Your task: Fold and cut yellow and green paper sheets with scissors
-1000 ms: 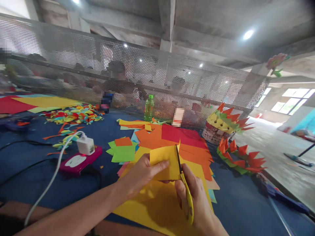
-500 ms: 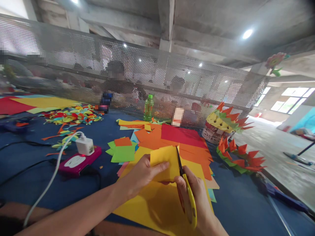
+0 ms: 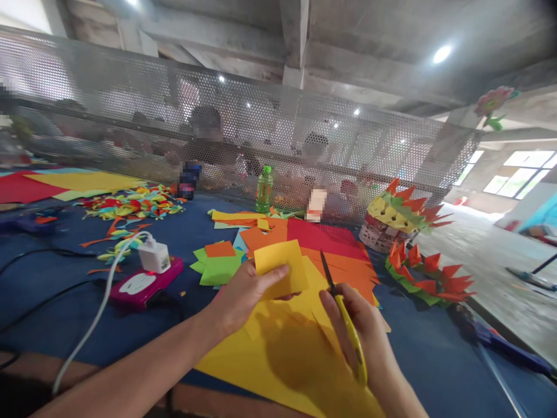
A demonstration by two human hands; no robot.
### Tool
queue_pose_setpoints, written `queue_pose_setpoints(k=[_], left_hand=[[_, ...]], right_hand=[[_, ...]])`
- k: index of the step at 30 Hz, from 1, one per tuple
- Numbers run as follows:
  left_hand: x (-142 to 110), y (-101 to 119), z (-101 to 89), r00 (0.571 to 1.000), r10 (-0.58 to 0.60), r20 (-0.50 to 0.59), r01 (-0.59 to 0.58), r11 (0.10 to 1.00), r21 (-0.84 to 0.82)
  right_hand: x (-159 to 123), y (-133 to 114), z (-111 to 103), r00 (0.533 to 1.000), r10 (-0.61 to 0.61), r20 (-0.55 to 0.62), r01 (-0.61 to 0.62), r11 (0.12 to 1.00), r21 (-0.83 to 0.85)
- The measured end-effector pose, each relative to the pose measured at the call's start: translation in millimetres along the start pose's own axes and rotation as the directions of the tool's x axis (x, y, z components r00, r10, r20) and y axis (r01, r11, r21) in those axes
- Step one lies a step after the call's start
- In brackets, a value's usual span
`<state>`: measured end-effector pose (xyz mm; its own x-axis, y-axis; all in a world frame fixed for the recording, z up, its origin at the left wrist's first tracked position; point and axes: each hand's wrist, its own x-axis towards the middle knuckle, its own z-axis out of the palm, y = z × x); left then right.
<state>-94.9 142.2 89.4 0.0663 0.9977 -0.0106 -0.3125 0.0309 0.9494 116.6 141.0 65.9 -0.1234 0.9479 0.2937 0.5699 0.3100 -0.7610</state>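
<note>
the left hand (image 3: 250, 287) holds a small yellow card (image 3: 276, 258), thumb across its front and fingers behind it, above a large yellow sheet (image 3: 278, 371) on the blue table (image 3: 418, 360). the right hand (image 3: 359, 319) is curled round the yellow handles of the scissors (image 3: 348, 325); the dark blades point up and away from the person, seen as one narrow line, and stand just beside the card — apart from it, with orange paper (image 3: 348, 276) showing beyond. red paper (image 3: 326, 237) lies farther back. left of the card are green slips (image 3: 220, 271) with an orange slip (image 3: 220, 249) on top, then a magenta power strip (image 3: 169, 277) bearing a white charger (image 3: 154, 257). a heap of coloured scraps (image 3: 134, 201) lies farther left and back. a green bottle (image 3: 263, 194) stands behind the papers, near the mesh screen (image 3: 261, 110). on the right — beyond the right hand — stand a yellow, green and orange paper crown (image 3: 387, 213) on a patterned base and, near it, a ring of orange points (image 3: 430, 264) on a green band.
</note>
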Motion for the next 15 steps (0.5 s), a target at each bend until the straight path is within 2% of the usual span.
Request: queue_pose_setpoints(k=[3,4,6,9,11,13,15], left_hand=[[1,3,-0.4,0.998,-0.007,-0.063,0.005,0.999,-0.036],[1,4,0.0,0.997,-0.014,-0.071,0.01,0.999,-0.049],[1,4,0.6,0.997,-0.024,-0.068,0.019,0.998,-0.067],[2,2,-0.5,0.999,-0.021,-0.048,0.018,0.998,-0.068],[3,0,-2.1,0.999,-0.006,-0.038,0.004,0.999,-0.047],[4,-3,-3.2,1.0,-0.001,-0.027,0.001,1.0,-0.024],[5,-5,-3.2,1.0,-0.012,-0.023,0.011,1.0,-0.019]], right_hand=[[10,3,-27,0.998,0.034,-0.053,-0.048,0.95,-0.309],[13,7,-37,0.995,0.074,-0.071,-0.098,0.887,-0.452],[18,17,-56,0.978,0.199,-0.064,-0.187,0.698,-0.691],[20,44,-77,0.947,0.318,-0.052,-0.224,0.536,-0.814],[19,64,-85,0.954,0.3,-0.008,-0.166,0.504,-0.848],[17,79,-87,0.982,0.185,0.049,-0.062,0.547,-0.835],[17,80,-82,0.997,0.038,0.069,0.031,0.615,-0.788]])
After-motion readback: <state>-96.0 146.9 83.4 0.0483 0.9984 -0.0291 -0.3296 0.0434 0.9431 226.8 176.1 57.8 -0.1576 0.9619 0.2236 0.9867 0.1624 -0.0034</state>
